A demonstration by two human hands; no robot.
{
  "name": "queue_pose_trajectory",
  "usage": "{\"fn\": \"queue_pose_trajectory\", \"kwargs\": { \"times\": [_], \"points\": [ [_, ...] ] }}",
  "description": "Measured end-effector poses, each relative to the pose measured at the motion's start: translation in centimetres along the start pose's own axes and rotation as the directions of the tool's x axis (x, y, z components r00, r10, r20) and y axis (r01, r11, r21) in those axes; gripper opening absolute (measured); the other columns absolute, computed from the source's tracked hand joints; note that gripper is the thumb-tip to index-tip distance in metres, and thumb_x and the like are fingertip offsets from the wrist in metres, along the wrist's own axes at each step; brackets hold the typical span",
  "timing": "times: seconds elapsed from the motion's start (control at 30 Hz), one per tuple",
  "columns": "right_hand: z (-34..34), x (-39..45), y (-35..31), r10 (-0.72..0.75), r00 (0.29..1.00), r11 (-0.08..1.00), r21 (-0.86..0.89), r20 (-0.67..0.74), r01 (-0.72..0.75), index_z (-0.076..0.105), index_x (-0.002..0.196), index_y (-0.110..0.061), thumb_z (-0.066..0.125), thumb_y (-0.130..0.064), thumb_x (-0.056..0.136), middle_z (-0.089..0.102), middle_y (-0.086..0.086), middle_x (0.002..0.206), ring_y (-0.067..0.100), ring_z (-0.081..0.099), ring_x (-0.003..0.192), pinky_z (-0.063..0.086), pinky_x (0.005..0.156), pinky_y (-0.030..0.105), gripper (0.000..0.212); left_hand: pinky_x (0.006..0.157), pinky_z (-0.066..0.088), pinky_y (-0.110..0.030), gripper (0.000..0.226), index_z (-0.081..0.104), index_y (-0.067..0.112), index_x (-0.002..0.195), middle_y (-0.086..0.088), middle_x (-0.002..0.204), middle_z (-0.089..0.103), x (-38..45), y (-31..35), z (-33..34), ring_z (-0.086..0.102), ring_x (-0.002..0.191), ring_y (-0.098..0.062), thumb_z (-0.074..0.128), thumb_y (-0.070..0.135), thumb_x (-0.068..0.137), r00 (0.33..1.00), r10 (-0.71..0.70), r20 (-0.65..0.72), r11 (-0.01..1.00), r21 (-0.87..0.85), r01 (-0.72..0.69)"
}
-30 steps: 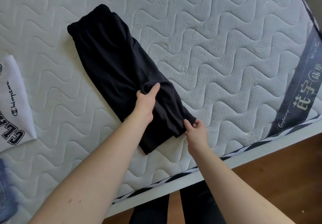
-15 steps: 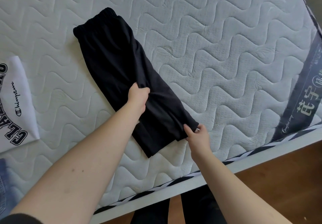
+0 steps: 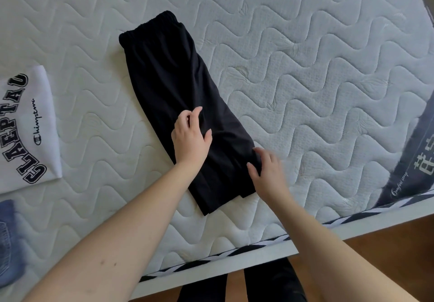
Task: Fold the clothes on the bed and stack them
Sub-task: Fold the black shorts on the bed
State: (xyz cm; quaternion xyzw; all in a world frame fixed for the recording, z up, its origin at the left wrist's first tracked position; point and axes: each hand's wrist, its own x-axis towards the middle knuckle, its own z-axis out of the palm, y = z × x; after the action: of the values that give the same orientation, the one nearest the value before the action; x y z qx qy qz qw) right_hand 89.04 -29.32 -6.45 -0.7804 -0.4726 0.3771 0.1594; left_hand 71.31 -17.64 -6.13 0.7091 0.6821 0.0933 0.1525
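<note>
Quilting white mattress (image 3: 305,71), wood floor (image 3: 387,254)

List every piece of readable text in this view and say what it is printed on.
"CLAEPTAU", as it seems to read, cut off at the edge: white T-shirt.
"Champion" script, small: same shirt.
"Comfort story", blurry and uncertain: grey mattress label.
Large white Chinese characters on that label: cut off, unreadable.

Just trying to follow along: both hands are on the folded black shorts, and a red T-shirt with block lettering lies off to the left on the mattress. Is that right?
Not quite: the T-shirt is white, not red, with dark block lettering. The head view shows this. The rest holds: the left hand and right hand are both on the folded black shorts, and the shirt lies to the left on the mattress.
</note>
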Motion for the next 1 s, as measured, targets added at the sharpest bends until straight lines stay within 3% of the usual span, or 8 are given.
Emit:
{"fn": "queue_pose_trajectory", "kwargs": {
  "times": [0.1,0.2,0.33,0.47,0.6,0.7,0.9,1.0],
  "points": [
    [-0.2,2.0,-0.6,0.196,0.972,0.967,0.140,0.132,-0.214,0.038,0.140,-0.023,0.057,-0.026,0.096,0.061,-0.001,0.116,0.015,0.058,0.097,0.046,0.085,0.029,0.048,0.090,0.046,-0.046,0.065,0.047,0.017,0.140,-0.012,0.133,0.045,-2.8,-1.3,0.1,0.050,0.115,-0.030,0.074,0.026,0.081,0.992,-0.126,0.024,0.991,-0.047,0.127],
    [-0.5,3.3,-0.4,0.218,0.942,0.976,-0.048,0.254,-0.212,0.050,0.114,-0.019,0.066,-0.033,0.090,0.059,-0.008,0.092,0.014,0.059,0.083,0.043,0.062,0.025,0.032,0.089,0.044,-0.048,0.074,0.041,0.016,0.142,-0.013,0.136,0.041,-5.9,-2.3,0.5,0.047,0.116,-0.031,0.078,0.027,0.078,0.938,-0.346,0.026,0.928,-0.139,0.346],
    [-0.6,3.3,-0.3,0.208,0.928,0.976,-0.125,0.308,-0.177,0.054,0.094,-0.019,0.070,-0.039,0.085,0.060,-0.006,0.084,0.013,0.059,0.077,0.043,0.057,0.027,0.027,0.091,0.042,-0.042,0.072,0.043,0.010,0.137,-0.012,0.128,0.050,-10.1,-3.2,0.9,0.046,0.118,-0.030,0.079,0.034,0.079,0.709,-0.693,0.130,0.657,-0.290,0.696],
    [-0.5,1.6,-0.2,0.249,0.905,0.955,0.066,0.345,-0.288,0.058,0.101,-0.019,0.073,-0.042,0.083,0.065,-0.005,0.089,0.011,0.062,0.081,0.051,0.066,0.027,0.033,0.063,0.047,-0.026,0.023,0.059,0.018,0.093,0.007,0.084,0.063,-13.4,-3.6,0.6,0.064,0.086,-0.024,0.071,0.036,0.086,0.644,-0.624,0.443,0.562,-0.319,0.764],
    [-0.6,-0.6,-0.6,0.220,0.917,0.925,0.227,0.333,-0.305,0.061,0.102,-0.018,0.074,-0.045,0.081,0.068,-0.003,0.087,0.013,0.066,0.074,0.052,0.056,0.027,0.036,0.083,0.052,-0.036,0.016,0.057,0.020,0.102,0.002,0.103,0.066,-15.7,-3.0,0.2,0.063,0.097,-0.019,0.059,0.034,0.096,0.589,-0.523,0.616,0.375,-0.455,0.808],
    [-0.8,-2.3,0.2,0.244,0.915,0.921,0.219,0.321,-0.322,0.059,0.100,-0.017,0.072,-0.046,0.083,0.068,0.001,0.084,0.015,0.067,0.062,0.047,0.044,0.021,0.036,0.060,0.054,-0.028,0.006,0.054,0.023,0.105,0.003,0.110,0.065,-17.9,-2.9,-0.2,0.067,0.088,-0.014,0.055,0.024,0.099,0.553,-0.527,0.646,0.110,-0.593,0.797],
    [1.3,-7.3,3.9,0.384,0.872,0.910,0.036,0.305,-0.413,0.058,0.097,-0.018,0.070,-0.046,0.085,0.068,-0.002,0.083,0.014,0.066,0.055,0.048,0.042,0.023,0.033,0.061,0.049,-0.015,0.056,0.036,0.016,0.147,0.003,0.141,0.048,-24.1,-5.0,1.4,0.065,0.083,-0.005,0.056,0.034,0.098,0.427,-0.543,0.723,0.145,-0.421,0.896],
    [2.2,-10.2,4.2,0.420,0.858,0.883,0.084,0.297,-0.462,0.059,0.103,-0.018,0.066,-0.042,0.089,0.069,-0.002,0.090,0.019,0.069,0.074,0.060,0.065,0.038,0.029,0.058,0.040,-0.013,0.056,0.041,0.010,0.143,0.018,0.106,0.052,-25.6,-5.2,0.5,0.057,0.069,0.003,0.060,0.033,0.096,0.448,-0.530,0.720,0.212,-0.399,0.892]
  ]
}}
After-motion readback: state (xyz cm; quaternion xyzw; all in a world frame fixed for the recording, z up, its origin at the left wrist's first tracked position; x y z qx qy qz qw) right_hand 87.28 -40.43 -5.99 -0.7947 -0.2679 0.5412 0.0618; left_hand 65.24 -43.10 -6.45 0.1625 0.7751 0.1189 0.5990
